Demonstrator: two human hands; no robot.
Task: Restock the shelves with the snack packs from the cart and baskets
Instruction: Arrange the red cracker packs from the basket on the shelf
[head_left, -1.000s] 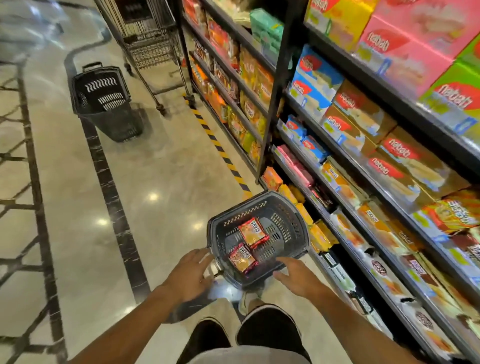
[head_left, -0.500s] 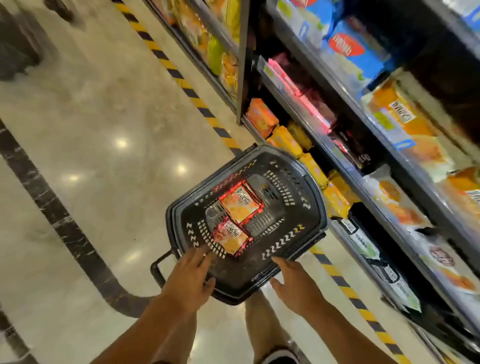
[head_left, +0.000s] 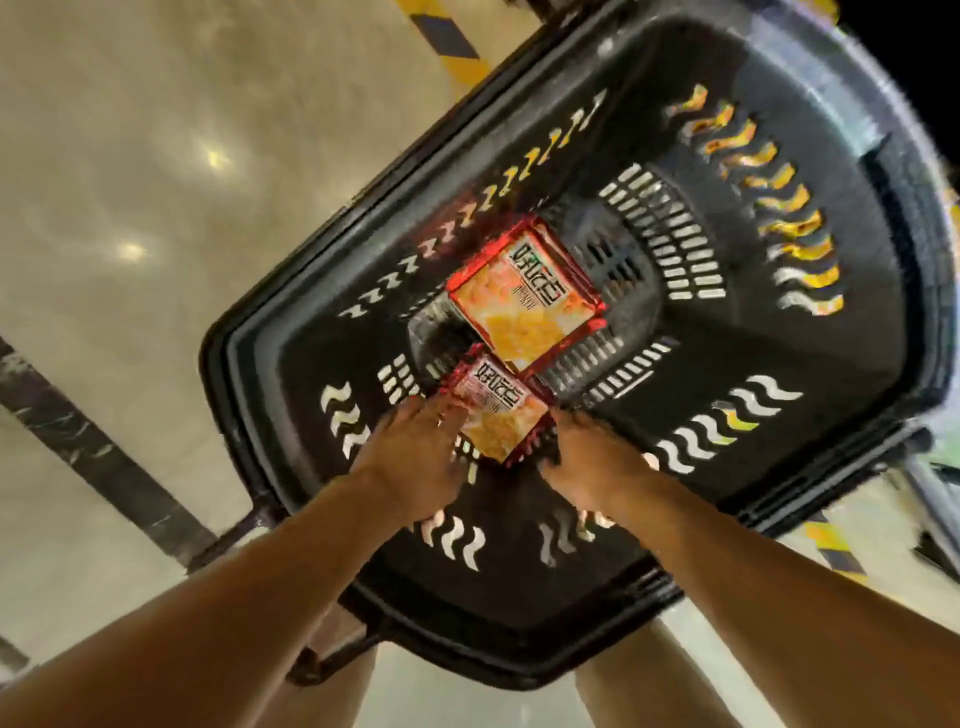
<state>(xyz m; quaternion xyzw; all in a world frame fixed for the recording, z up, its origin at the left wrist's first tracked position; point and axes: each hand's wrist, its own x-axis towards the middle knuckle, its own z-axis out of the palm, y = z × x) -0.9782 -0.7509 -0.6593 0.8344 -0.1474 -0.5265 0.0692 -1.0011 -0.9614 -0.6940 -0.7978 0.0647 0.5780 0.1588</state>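
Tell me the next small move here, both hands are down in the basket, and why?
Probably close both hands on the near pack and lift it out. The left hand and right hand flank its near edges, fingers touching it, but a firm grip isn't clear. The far pack lies beside it on the basket floor, slightly overlapping, so lift straight up.

glossy beige floor (light glints), dark inlay band, hazard tape

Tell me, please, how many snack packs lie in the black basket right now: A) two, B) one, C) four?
A: only two red-edged snack packs show in the black basket, the far snack pack lying alone and the near snack pack between the left hand and right hand.
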